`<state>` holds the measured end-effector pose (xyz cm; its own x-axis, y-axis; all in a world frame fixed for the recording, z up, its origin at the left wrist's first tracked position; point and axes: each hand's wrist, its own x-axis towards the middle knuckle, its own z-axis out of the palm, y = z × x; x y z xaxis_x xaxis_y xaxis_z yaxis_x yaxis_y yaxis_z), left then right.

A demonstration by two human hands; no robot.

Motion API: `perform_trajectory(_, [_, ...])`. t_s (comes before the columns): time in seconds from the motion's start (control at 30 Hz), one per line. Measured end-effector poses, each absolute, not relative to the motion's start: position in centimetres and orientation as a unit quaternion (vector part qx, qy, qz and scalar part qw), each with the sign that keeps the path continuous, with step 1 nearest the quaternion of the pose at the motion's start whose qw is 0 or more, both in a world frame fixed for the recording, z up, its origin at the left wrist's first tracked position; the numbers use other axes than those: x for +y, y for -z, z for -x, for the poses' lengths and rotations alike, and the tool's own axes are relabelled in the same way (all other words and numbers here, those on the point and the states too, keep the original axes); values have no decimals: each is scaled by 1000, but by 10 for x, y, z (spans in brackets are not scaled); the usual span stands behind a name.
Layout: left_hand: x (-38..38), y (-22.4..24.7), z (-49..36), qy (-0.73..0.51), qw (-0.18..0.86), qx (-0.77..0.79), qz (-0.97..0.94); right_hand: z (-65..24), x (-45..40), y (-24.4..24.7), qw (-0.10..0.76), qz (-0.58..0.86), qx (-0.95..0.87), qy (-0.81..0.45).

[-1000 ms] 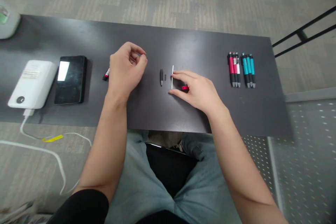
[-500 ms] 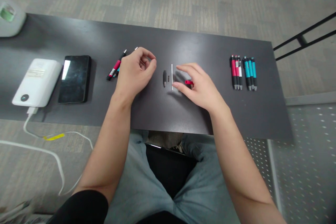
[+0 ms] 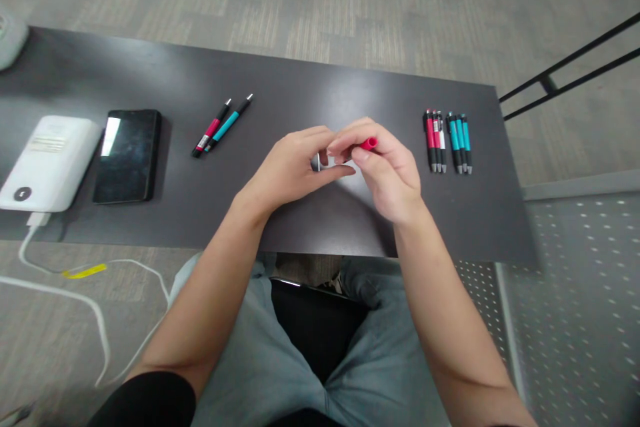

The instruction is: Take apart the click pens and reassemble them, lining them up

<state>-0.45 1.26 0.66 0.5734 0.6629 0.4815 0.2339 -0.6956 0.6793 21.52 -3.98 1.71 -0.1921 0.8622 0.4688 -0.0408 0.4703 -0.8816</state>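
Between the thumb and fingers of my right hand is a red pen barrel, its hollow end pointing up and to the right. My left hand has come up beside it, thumb stretched out and fingers curved, with a gap between them. Its fingertips lie close to the right hand's; whether they touch the barrel is hidden. A pale, shiny sliver shows in that gap, too small to identify. The hands cover the spot where the loose pen parts lay.
To the left on the dark table lie a red pen and a blue pen, a black phone-like device and a white power bank with a cable. Several red and white pens and blue pens line up at right.
My left hand has moved right to meet the right one, opening its thumb from its fingers. My right hand has turned and raised the red barrel. The loose parts are now covered.
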Motion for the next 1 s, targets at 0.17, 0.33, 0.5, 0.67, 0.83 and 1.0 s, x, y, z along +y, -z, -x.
perform_trajectory(0.17, [16, -5, 6, -372, 255, 299, -840, -220, -46, -33, 472, 320, -749, -336])
perform_trajectory(0.33, [17, -11, 12, -366, 267, 320, -832, -229, -44, -38, 423, 345, -786, -292])
perform_trajectory(0.5, [16, -13, 13, -370, 272, 319, -829, -230, -49, -39, 393, 366, -798, -273])
perform_trajectory(0.67, [21, -9, 19, -375, 254, 356, -817, -235, -48, -40, 387, 432, -773, -257])
perform_trajectory(0.83, [27, -5, 27, -359, 258, 394, -806, -249, -42, -34, 355, 500, -720, -326])
perform_trajectory(1.0, [27, -6, 27, -365, 270, 387, -803, -258, -36, -18, 330, 555, -663, -378])
